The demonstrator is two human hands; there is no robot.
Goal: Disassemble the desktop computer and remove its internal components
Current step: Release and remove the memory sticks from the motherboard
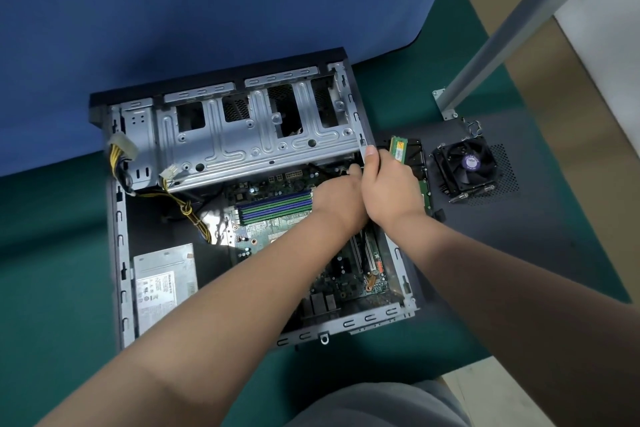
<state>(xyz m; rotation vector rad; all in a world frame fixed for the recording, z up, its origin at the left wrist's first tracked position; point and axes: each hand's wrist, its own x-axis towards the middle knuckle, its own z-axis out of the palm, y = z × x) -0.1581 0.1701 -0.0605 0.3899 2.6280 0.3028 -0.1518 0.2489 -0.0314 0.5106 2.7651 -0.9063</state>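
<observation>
Near edge: open computer case (121, 253) lies flat on the green mat (52, 270), side panel off. Power supply (166, 284) sits in the near-left corner, circuit board (277, 229) to its right with empty memory slots (277, 206) showing.

Both forearms cross over the board to the case's far-right corner. Left hand (337, 196) is knuckles-up with fingertips down at the board's far edge beneath the drive cage (256, 128); can't tell what it grips, if anything. Right hand (389, 180) is curled, thumb up against the case's right wall where the cage ends; what it holds is hidden.

Just beyond the right hand, outside the case: a memory stick (398, 148) lying on a circuit card (420, 166). Further right, cooler fan (465, 163) on the removed dark panel (519, 218). Yellow cables (187, 210) trail at the cage's left end.
</observation>
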